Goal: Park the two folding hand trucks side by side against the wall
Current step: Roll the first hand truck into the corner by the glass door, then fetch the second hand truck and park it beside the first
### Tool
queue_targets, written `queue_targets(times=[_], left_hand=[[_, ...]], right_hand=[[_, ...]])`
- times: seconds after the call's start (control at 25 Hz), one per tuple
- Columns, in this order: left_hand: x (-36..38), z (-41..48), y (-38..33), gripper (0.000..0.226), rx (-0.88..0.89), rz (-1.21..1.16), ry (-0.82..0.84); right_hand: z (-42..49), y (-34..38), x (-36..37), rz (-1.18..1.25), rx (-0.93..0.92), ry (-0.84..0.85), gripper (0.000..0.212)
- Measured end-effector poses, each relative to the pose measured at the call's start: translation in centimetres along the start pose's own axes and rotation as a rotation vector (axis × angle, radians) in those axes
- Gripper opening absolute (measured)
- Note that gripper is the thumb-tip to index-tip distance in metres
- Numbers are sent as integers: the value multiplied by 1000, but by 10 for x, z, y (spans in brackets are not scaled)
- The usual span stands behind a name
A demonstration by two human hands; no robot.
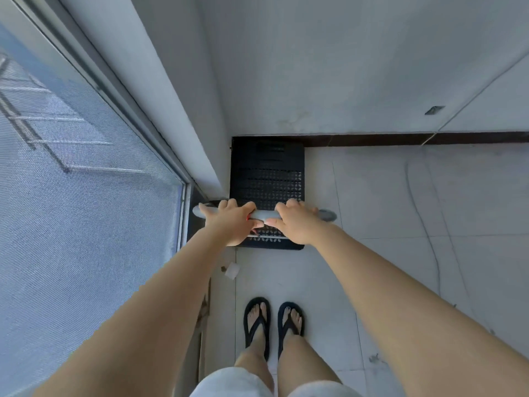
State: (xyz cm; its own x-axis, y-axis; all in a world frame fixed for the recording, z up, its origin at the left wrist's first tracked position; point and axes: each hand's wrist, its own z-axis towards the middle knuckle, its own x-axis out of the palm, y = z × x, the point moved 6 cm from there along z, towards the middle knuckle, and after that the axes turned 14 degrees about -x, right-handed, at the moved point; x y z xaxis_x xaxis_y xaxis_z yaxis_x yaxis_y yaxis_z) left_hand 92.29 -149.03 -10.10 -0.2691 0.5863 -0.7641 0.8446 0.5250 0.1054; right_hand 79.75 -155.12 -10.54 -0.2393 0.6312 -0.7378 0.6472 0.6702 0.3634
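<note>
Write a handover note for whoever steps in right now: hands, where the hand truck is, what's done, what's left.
Left hand: closed over the grey handle, left of its middle.
Right hand: closed over the same handle, right of its middle.
Hand truck: black perforated platform flat on the tiled floor, pushed into the corner, far edge at the dark baseboard of the back wall, left side by the window frame.
Done: first truck looks to be in place against the wall.
Left: let go, then bring the second truck, not in view, and park it on the right side of this one.
</note>
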Motion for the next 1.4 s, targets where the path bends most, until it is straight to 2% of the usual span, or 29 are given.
queue_targets(times=[0.24, 0.44, 0.56, 0.64, 0.76, 0.92, 1.08, 1.24, 1.4], left_hand=[[-17, 21, -1, 46, -50, 98, 127], [-20, 14, -5, 48, -84, 85, 154], [-19, 4, 0, 61, -48, 50, 244], [-27, -1, 0, 70, -9, 5, 225], [-52, -1, -23, 59, 49, -89, 118], [-75, -19, -103, 53, 244, 83, 4], [-58, -103, -209, 63, 544, 293, -80], [13, -232, -300, 74, 867, 545, -106], [109, -371, -360, 80, 1147, 730, -139]], right_hand=[[14, -4, -15, 58, -3, 58, 56], [11, -6, -17, 61, -30, 40, 55], [2, -1, -6, 111, -22, 58, 58], [-7, 4, -7, 122, -29, 28, 62], [-35, -6, -23, 136, 4, -125, 61], [-116, -53, -26, 237, 235, -337, 60], [-243, -86, 31, 407, 614, -384, 68], [-394, -85, 111, 550, 961, -532, 70], [-540, -46, 216, 711, 1272, -678, 73]])
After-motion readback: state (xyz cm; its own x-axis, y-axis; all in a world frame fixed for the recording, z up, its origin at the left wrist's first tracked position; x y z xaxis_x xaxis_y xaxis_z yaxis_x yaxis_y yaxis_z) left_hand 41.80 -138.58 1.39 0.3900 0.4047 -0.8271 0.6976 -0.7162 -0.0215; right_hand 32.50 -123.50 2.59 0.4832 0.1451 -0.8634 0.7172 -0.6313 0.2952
